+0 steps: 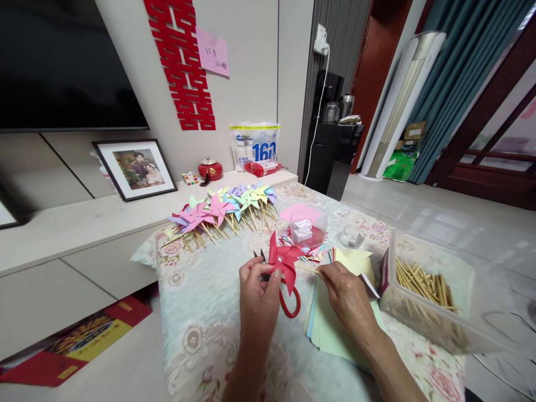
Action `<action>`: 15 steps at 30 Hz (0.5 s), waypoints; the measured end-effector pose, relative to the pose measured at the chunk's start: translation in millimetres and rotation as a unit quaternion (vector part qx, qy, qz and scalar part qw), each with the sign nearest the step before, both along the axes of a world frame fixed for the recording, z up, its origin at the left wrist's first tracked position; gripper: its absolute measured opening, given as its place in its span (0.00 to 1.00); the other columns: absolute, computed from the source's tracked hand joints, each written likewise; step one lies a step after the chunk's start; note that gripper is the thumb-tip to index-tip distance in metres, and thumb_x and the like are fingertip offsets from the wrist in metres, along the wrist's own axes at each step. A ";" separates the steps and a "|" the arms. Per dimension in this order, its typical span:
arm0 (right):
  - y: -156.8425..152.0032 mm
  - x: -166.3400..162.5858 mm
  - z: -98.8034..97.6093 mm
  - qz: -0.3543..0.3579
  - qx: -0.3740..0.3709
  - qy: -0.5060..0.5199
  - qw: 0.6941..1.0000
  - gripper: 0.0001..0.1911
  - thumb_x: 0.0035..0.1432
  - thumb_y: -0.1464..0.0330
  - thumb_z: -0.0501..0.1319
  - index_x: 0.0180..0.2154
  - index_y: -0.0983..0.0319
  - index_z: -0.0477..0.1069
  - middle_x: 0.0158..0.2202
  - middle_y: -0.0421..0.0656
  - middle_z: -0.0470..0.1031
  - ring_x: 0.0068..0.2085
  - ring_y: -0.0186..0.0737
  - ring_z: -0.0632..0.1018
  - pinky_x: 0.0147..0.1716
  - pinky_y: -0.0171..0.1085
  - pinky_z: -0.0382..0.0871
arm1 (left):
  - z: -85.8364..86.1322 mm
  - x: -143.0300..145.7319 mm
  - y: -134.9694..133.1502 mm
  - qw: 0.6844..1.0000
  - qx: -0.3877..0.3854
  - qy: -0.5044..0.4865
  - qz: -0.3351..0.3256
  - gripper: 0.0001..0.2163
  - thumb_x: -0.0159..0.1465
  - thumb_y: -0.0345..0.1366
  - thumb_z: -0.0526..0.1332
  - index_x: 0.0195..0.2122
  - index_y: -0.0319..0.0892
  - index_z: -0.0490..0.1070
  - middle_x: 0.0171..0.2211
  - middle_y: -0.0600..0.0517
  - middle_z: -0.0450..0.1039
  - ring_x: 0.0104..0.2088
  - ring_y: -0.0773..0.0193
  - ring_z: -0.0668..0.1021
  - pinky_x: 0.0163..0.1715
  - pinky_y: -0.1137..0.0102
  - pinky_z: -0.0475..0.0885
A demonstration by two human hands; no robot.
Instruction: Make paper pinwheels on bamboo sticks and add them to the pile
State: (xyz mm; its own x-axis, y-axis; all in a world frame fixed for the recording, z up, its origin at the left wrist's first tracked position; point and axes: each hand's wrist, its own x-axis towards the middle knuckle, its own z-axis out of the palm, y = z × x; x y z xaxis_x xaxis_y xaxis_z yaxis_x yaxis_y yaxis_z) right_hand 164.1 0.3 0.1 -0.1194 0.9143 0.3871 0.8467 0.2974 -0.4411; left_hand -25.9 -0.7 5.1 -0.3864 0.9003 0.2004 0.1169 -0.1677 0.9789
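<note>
Over the middle of the table, my left hand [260, 290] pinches a red paper pinwheel [285, 260] at its folded blades. My right hand [347, 293] grips a thin wooden stick [309, 269] near one end, and its other end reaches to the pinwheel. Whether the stick is fixed to the pinwheel I cannot tell. Scissors with red handles [290, 306] lie under the pinwheel, partly hidden by my left hand. Beneath my right hand is a stack of coloured paper sheets [330, 329], pale green on top.
Finished pinwheels [226, 209] lie piled at the back left. A clear round tub [309, 228] stands among paper scraps, with a small clear container [352, 237] beside it. On the right, a plastic box [412, 312] holds many wooden sticks [425, 283]. A cabinet [84, 223] runs along the wall.
</note>
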 end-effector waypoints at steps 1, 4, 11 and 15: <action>-0.1 -0.1 -0.1 0.000 0.001 0.000 1.000 0.15 0.69 0.70 0.49 0.39 0.61 0.76 0.35 0.47 0.75 0.37 0.44 0.78 0.37 0.38 0.67 | 0.1 0.2 0.6 1.000 -0.002 -0.009 0.003 0.10 0.54 0.43 0.66 0.29 0.40 0.75 0.49 0.41 0.65 0.36 0.59 0.77 0.30 0.66 0.77; -0.2 -0.3 -0.6 0.002 0.002 0.005 1.000 0.15 0.68 0.69 0.49 0.38 0.61 0.75 0.34 0.46 0.75 0.35 0.44 0.78 0.36 0.38 0.66 | 1.2 1.7 1.5 1.000 -0.005 -0.023 0.008 0.11 0.53 0.43 0.66 0.28 0.40 0.75 0.48 0.41 0.66 0.36 0.59 0.77 0.29 0.66 0.77; -2.0 -5.4 4.4 0.004 -0.030 0.104 0.994 0.13 0.66 0.66 0.52 0.35 0.60 0.73 0.34 0.45 0.78 0.36 0.45 0.78 0.36 0.38 0.65 | 4.5 6.9 -3.5 0.991 0.060 -0.081 0.084 0.20 0.58 0.40 0.65 0.52 0.43 0.72 0.53 0.42 0.68 0.46 0.57 0.77 0.39 0.67 0.75; -6.5 -16.4 8.8 0.018 -0.105 0.208 0.972 0.13 0.65 0.63 0.53 0.30 0.59 0.69 0.25 0.40 0.73 0.27 0.40 0.74 0.30 0.35 0.63 | -2.2 9.8 -3.3 0.986 -0.024 -0.161 0.040 0.23 0.57 0.40 0.65 0.54 0.39 0.70 0.41 0.44 0.77 0.41 0.57 0.80 0.39 0.67 0.74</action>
